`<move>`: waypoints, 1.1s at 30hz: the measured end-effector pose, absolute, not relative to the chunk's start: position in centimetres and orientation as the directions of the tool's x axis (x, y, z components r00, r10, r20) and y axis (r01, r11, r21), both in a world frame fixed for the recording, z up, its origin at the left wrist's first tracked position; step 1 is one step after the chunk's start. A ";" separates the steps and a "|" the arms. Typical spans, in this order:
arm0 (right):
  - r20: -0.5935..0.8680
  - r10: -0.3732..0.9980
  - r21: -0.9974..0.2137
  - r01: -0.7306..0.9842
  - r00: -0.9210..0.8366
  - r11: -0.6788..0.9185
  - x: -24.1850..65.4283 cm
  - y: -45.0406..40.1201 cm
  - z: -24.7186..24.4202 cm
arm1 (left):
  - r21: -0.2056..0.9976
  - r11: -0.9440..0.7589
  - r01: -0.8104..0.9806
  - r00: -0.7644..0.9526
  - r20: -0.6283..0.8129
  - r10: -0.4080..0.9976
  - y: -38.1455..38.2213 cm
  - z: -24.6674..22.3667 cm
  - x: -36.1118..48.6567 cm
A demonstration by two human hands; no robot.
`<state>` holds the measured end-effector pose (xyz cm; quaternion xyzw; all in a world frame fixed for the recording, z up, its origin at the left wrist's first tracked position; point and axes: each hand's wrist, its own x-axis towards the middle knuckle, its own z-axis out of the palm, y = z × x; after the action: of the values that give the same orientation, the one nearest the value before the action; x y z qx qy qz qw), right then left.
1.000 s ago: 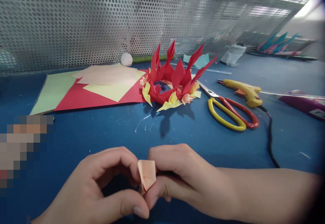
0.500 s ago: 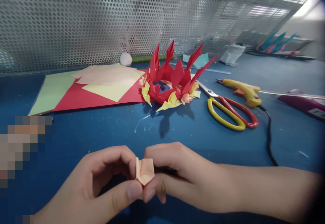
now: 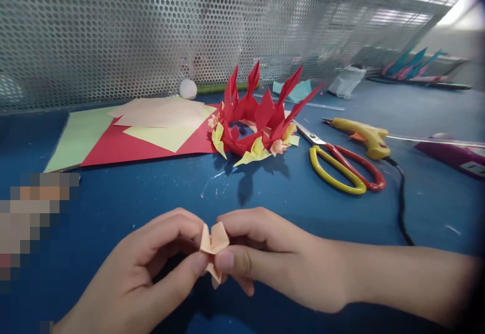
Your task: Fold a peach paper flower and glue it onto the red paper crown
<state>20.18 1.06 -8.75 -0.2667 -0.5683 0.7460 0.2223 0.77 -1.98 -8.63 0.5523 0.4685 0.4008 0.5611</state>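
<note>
Between my two hands is a small folded peach paper piece (image 3: 214, 238), its flaps spread apart at the top and a point showing below. My left hand (image 3: 155, 263) pinches its left side between thumb and forefinger. From the other side, the thumb and forefinger of my right hand (image 3: 273, 258) grip it too. My lower fingers are partly hidden. Beyond the hands stands a red folded-paper crown (image 3: 265, 111) with tall pointed tips, and yellow and peach paper flowers around its base.
Scissors (image 3: 341, 170) with yellow and red handles lie right of the crown, beside a yellow glue gun (image 3: 359, 134) with a black cord. Coloured paper sheets (image 3: 159, 111) lie at left. A perforated metal panel (image 3: 151, 36) borders the back. A blurred-out patch (image 3: 34, 212) covers the left edge.
The peach paper has turned in my fingers, and its flaps now stand apart with a lower point visible. My right thumb has moved up onto its front.
</note>
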 end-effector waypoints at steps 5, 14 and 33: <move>-0.126 0.636 -0.964 -0.057 -0.761 -0.259 20.3 1.1 -9.0 | 0.993 0.115 0.016 0.085 -0.116 0.990 -2.5 -8.9 0.7; -0.137 0.603 -0.951 -0.065 -0.786 -0.302 20.1 0.8 -8.4 | 0.932 -0.346 0.106 0.335 0.294 0.895 -2.1 -9.6 -0.2; -0.273 0.742 -0.868 -0.176 -0.612 -0.464 19.5 0.8 -9.1 | 0.973 0.227 -0.049 0.008 -0.227 0.974 -1.6 -8.4 1.2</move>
<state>19.48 0.84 -9.05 -0.3307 -0.4282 0.7891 0.2908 1.17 -1.62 -8.42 0.4276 0.5405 0.4513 0.5668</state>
